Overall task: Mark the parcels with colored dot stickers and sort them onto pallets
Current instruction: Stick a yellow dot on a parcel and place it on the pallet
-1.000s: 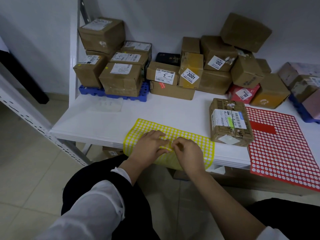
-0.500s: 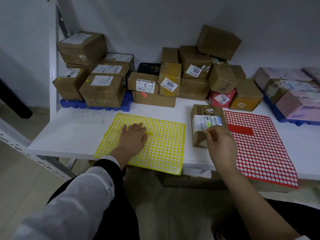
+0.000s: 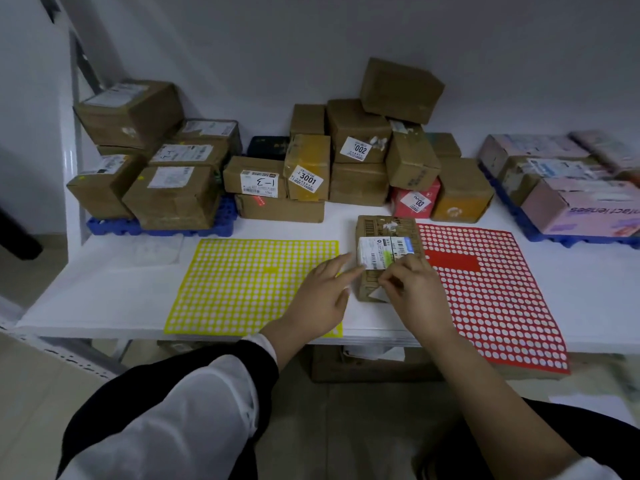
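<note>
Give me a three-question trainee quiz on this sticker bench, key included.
1. True or false: the parcel next to the left hand sits on a pallet.
2. Which sheet lies on that parcel's left? A. red sheet B. yellow sheet C. none
3. What number is on the label of the yellowish box in the back pile?
Key: 1 false; 2 B; 3 3001.

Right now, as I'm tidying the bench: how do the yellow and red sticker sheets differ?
The yellow sheet lies square to the table edge; the red sheet is turned and overhangs it. The yellow sheet's solid patch is tiny; the red sheet's is a large rectangle. Both are grids of white dots flanking the parcel.
</note>
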